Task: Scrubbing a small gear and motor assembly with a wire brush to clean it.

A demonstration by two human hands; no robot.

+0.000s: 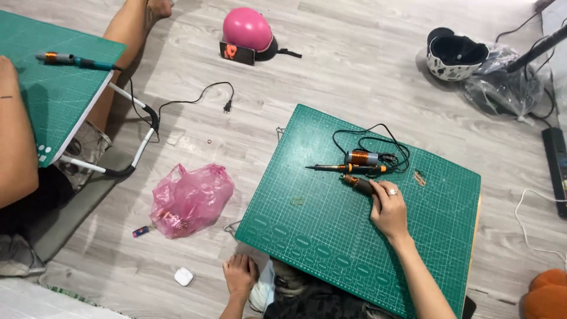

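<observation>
Right hand (388, 208), centre-right of the frame, wrapped around the dark handle of a copper-wound tool (359, 184), fingers curled over it and wrist straight, forearm running in from the lower right edge. Left hand (239, 276), at the lower centre, spread flat on the grey plank floor (354, 71) just off the board's near corner, seemingly taking body weight while the other hand works.

Underneath, filling the middle right, a large green cutting mat (331, 236) on a low board, probably serving as a work surface that shields whatever lies below. In the upper left, a second green mat (53, 94) on a folding table, with another person's bare leg (121, 29) stretched past it and a similar tool (74, 60) resting on top. Left of centre, a crumpled pink plastic bag (190, 199) on the floor. At the top, a pink helmet (249, 31); toward the upper right, a black-and-white helmet (456, 54), bowl side up. Just above the gripped tool, a soldering iron (348, 168) lying flat with tip pointing left, and a copper coil (361, 156) beside its looped black cord (378, 139), kept within easy reach. On the floor, upper centre, a loose plug (226, 107), connected to nothing.
</observation>
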